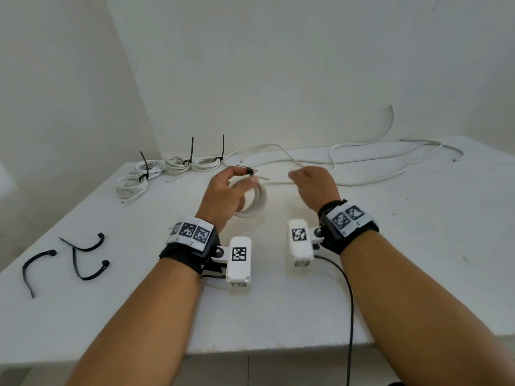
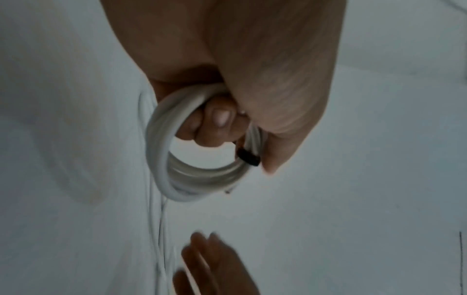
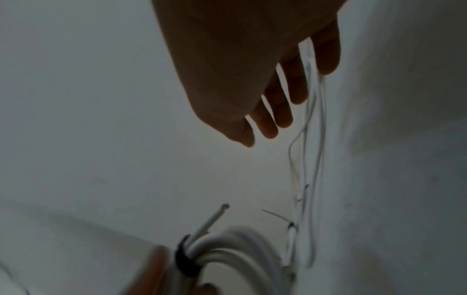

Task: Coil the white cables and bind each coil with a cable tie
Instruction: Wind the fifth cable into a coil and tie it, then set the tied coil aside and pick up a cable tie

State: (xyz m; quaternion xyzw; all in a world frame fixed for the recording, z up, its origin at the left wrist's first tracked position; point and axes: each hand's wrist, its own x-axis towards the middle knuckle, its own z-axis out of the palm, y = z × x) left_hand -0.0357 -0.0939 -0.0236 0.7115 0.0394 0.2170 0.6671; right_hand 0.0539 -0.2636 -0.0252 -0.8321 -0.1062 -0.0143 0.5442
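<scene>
Gripping a tied cable coil (image 1: 255, 201), left hand (image 1: 223, 195).

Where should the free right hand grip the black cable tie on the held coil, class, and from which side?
Judging by pose: pinch the cable tie by its thin tail, which juts beyond the left hand above the coil. Bring the right hand in from the right; the left hand blocks the other side.

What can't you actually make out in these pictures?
- Head view: the left hand covers much of the coil; whether its cable tie is fully tightened is too small.
- Left wrist view: right hand blurred, cut by the bottom edge.
- Right wrist view: loose cables smeared.
</scene>
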